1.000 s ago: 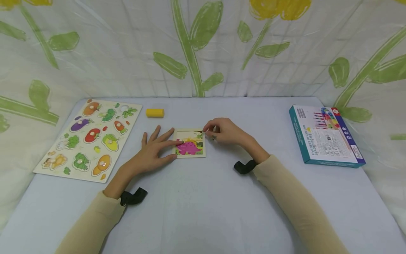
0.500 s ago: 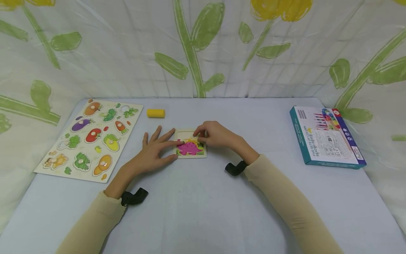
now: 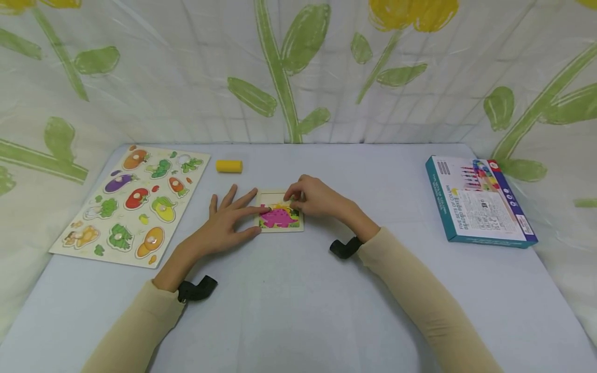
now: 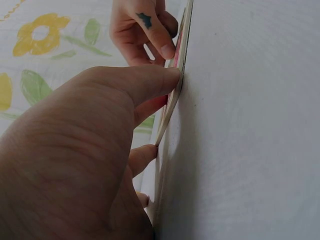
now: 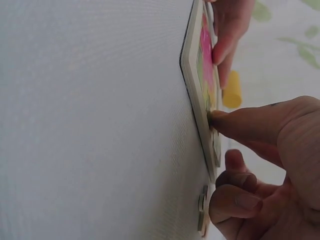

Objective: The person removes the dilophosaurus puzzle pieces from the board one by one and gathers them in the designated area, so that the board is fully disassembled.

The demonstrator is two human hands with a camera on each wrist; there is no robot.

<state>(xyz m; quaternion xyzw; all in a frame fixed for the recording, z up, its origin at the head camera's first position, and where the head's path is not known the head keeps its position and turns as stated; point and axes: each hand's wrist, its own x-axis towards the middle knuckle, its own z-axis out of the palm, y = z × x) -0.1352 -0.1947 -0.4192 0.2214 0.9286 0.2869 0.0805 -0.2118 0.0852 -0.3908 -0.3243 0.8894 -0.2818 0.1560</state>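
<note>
A small framed jigsaw puzzle point(image 3: 280, 219) with a pink dinosaur lies on the table in the head view. My left hand point(image 3: 227, 223) spreads its fingers at the puzzle's left side. Its index finger rests on the picture, and its thumb touches the near edge of the frame. At the upper right of the picture, my right hand point(image 3: 314, 197) pinches a puzzle piece point(image 5: 217, 147) between thumb and index finger. That piece stands slightly raised above the frame in the right wrist view; the hand mostly hides it in the head view. The frame's upper part shows a pale, bare base.
A vegetable peg puzzle board point(image 3: 154, 220) lies at the left. Beyond the small puzzle is a yellow cylinder point(image 3: 229, 166). A flat teal-edged box point(image 3: 482, 202) lies at the right. Small flat pieces point(image 5: 202, 207) lie on the table beside the right hand.
My right hand has moved left from the frame's right corner onto the picture, and the upper picture area now looks pale. My left hand stays in place.
</note>
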